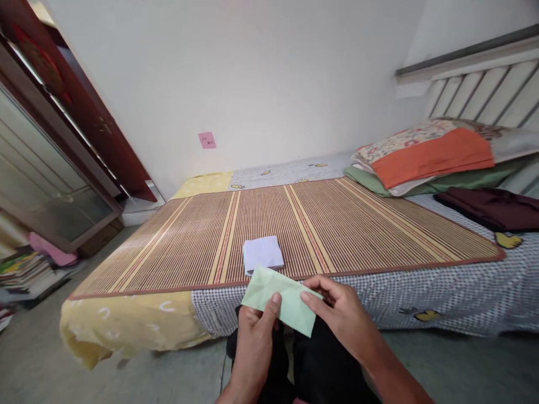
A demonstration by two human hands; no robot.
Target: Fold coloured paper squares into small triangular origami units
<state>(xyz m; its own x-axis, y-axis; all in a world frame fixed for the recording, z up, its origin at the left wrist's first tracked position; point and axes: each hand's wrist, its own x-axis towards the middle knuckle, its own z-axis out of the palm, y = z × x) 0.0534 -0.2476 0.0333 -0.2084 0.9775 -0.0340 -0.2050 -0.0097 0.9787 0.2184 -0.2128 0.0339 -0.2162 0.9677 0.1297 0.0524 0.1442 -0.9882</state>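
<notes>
Green paper, between both hands, under thumbs

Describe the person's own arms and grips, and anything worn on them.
The left grip and right grip are bare human hands, without gloves; no rings show. The visible forearms show no sleeves, watch or markings.

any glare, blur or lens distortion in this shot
In the head view, soft glare pales the mat on its left side; the door leans sharply, likely wide-angle distortion; the book stack at far left looks smeared; the green paper looks fairly sharp.
</notes>
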